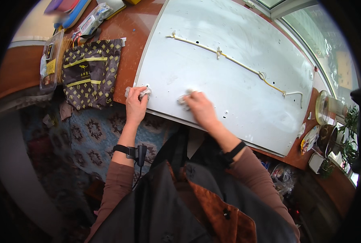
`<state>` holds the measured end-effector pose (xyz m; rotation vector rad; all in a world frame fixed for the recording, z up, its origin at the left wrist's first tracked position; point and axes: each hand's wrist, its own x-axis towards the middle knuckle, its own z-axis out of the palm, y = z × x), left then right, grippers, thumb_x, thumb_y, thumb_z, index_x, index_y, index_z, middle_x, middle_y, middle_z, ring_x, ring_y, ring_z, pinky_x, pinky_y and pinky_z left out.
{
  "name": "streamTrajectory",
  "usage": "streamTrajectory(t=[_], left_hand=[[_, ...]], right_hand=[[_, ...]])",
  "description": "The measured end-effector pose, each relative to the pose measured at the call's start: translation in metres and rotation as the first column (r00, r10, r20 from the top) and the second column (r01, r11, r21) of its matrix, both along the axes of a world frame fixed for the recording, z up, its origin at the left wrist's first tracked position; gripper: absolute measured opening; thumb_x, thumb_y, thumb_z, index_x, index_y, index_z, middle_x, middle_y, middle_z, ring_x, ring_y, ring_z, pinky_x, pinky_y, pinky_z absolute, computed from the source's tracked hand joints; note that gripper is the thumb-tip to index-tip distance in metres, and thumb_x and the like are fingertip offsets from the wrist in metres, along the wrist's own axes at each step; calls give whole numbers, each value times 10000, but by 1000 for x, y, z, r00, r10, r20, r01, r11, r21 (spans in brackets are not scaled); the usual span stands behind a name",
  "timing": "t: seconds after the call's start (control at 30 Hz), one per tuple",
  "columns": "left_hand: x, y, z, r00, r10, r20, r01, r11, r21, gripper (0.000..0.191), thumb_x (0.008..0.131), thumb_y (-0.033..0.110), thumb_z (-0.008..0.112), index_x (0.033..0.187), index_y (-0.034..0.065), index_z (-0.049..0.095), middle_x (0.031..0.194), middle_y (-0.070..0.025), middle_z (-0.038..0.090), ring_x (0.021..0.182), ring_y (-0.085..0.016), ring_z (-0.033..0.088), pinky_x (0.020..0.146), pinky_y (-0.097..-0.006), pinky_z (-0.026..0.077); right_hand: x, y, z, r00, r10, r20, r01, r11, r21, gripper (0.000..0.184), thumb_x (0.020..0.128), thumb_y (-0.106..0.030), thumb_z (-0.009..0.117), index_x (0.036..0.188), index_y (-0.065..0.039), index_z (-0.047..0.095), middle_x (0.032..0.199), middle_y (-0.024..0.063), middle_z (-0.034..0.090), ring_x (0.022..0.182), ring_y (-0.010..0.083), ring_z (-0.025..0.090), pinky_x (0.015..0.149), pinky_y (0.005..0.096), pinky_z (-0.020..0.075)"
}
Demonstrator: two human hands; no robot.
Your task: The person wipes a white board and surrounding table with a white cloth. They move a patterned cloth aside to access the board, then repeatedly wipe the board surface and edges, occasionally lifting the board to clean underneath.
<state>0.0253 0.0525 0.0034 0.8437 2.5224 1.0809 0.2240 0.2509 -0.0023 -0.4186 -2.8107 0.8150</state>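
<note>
A large white panel (174, 63) lies flat on a reddish-brown table, with small holes and smudges on its face. Across it runs a thin white-and-yellow cable (244, 65), fixed by several small clips. My left hand (135, 101) holds a crumpled white wipe (146, 92) at the panel's near left corner. Pressed to the surface farther right is a second crumpled wipe (183, 99), gripped by my right hand (200, 107), which is slightly blurred. Both forearms wear black straps, and a small black device sits on the left one.
Left of the panel, a dark patterned bag (91, 73) overhangs the table edge (122, 91). Beside it are a clear plastic box (50, 65) and a wipes packet (92, 22). Potted plants (348, 130) and a glass lid (321, 106) stand by the window at right.
</note>
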Motion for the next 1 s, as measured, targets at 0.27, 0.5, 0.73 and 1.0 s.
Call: streamTrajectory(t=[0.27,0.5,0.73,1.0], left_hand=[[3,1,-3,1000,23,4,-23,1000,10,180,879,38,677,1058,38,696,1088,-123,620,916,-300,640,808,-384,524],[4,3,-4,994,87,67,-84,996,-41,183,873,40,681,1055,37,696,1055,-116,623,857,-276,639,749,-363,523],[2,2,-6,996,67,56,-67,998,9,188,868,40,686,1056,44,698,1039,-96,622,814,-234,620,719,-332,514],[3,1,-4,996,67,61,-70,996,54,183,864,36,679,1046,41,700,1034,-101,632,863,-261,632,732,-352,521]], right_hand=[[-83,102,-20,906,-405,-127,414,909,54,213,853,34,595,1039,-44,662,1001,167,610,946,358,606,804,457,529],[-217,24,-13,977,-120,-176,121,993,-3,118,864,-80,608,922,-49,706,1023,137,610,1002,322,619,851,419,568],[-140,66,-28,967,-169,-190,182,982,51,160,879,-74,613,994,-83,724,1008,110,604,989,290,611,789,405,561],[56,125,7,808,-589,29,588,808,40,342,841,89,626,1162,-5,696,1077,137,588,956,326,615,811,405,534]])
